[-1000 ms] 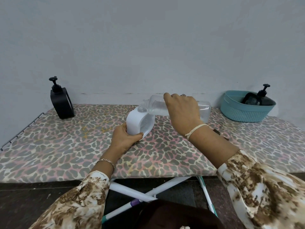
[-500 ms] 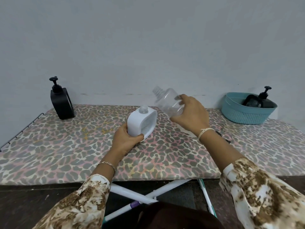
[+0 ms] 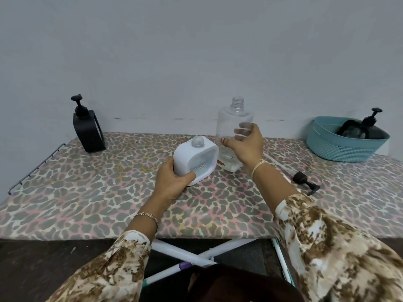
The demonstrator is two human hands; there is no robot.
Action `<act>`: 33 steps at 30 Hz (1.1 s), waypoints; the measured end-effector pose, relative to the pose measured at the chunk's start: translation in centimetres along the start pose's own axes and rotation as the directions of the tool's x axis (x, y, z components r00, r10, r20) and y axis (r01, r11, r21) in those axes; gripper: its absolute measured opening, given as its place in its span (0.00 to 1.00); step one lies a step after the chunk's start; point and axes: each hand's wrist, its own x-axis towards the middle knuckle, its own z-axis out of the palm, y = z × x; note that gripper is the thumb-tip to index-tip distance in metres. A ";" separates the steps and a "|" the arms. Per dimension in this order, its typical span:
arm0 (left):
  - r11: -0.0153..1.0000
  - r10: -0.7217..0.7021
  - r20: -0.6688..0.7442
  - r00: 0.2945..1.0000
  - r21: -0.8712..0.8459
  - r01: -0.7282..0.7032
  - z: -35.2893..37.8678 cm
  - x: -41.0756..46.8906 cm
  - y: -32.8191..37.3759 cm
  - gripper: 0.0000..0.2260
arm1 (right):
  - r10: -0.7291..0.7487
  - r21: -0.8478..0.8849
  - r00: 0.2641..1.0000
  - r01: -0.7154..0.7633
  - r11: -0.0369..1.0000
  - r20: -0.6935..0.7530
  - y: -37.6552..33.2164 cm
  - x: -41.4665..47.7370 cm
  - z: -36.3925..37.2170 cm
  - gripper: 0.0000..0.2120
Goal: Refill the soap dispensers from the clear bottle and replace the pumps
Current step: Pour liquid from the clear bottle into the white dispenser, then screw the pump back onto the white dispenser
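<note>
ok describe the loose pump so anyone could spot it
On the leopard-print table, look right of the right hand, nearer you than the teal basket. The loose pump lies flat there, black head on a long pale tube. The pumps on the black dispenser and in the basket stand upright.

A bench in leopard-print cloth is spreading under the left hand and the right hand, a thin wire rail hanging off its end far left of the left hand. A teal woven basket is sitting well right of the right hand, near the grey wall.
</note>
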 end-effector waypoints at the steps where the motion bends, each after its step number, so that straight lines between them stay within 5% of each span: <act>1: 1.000 -0.003 -0.003 1.000 -0.002 0.003 0.0 0.0 -0.1 0.22 | 0.000 -0.001 1.000 0.000 1.000 -0.004 0.2 0.3 0.2 0.30; 15: 0.999 0.018 -0.049 0.999 0.041 -0.016 -0.1 0.3 -0.6 0.26 | -0.009 -0.094 0.998 0.015 0.995 0.067 1.9 0.9 0.2 0.38; 19: 0.971 0.157 -0.131 0.979 0.202 -0.128 0.2 -0.5 -0.3 0.25 | -0.037 -0.228 0.999 0.045 0.973 0.040 1.6 -2.2 -1.2 0.43; 26: 0.930 0.238 -0.185 0.953 0.325 -0.169 0.3 -1.3 0.4 0.29 | -0.166 -0.462 0.986 0.147 0.874 -0.001 3.2 -7.7 -5.0 0.39; 33: 0.950 0.229 -0.139 0.963 0.246 -0.190 0.5 -1.8 0.6 0.30 | -0.205 -0.808 0.974 0.043 0.587 -0.097 4.3 -8.4 -9.1 0.35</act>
